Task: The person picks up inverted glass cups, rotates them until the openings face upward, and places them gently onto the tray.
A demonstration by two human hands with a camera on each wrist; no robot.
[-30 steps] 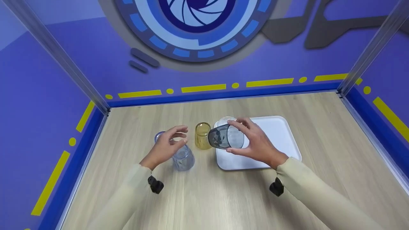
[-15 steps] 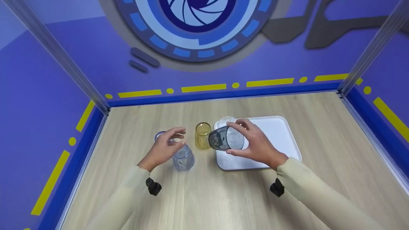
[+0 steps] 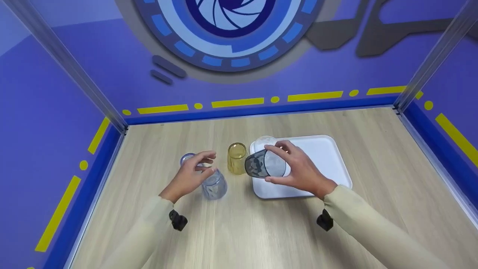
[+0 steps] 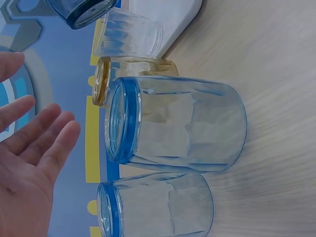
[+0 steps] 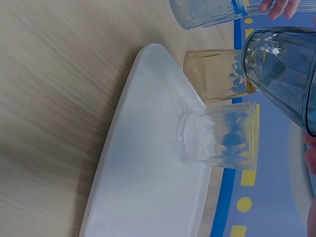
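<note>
My right hand (image 3: 300, 166) holds a dark grey glass (image 3: 257, 164) between thumb and fingers, tipped on its side above the left part of the white tray (image 3: 325, 160). The glass's wide rim faces right, toward the palm. My left hand (image 3: 188, 173) hovers with relaxed fingers, holding nothing, over two pale blue glasses. The nearer blue glass (image 3: 215, 186) stands with its thick base up; the farther blue glass (image 4: 158, 207) is mostly covered by the hand in the head view. Between the hands stands a yellow glass (image 3: 237, 158), also base up.
A clear glass (image 5: 219, 136) stands upright on the tray's back left corner, partly behind the right hand in the head view. Wooden tabletop (image 3: 239, 231) surrounds everything. A purple-blue wall (image 3: 209, 89) closes off the back, with side walls left and right.
The dark glass has tilted slightly, its base end moving a little lower in the head view. My left hand has drifted slightly left. The standing glasses have not moved.
</note>
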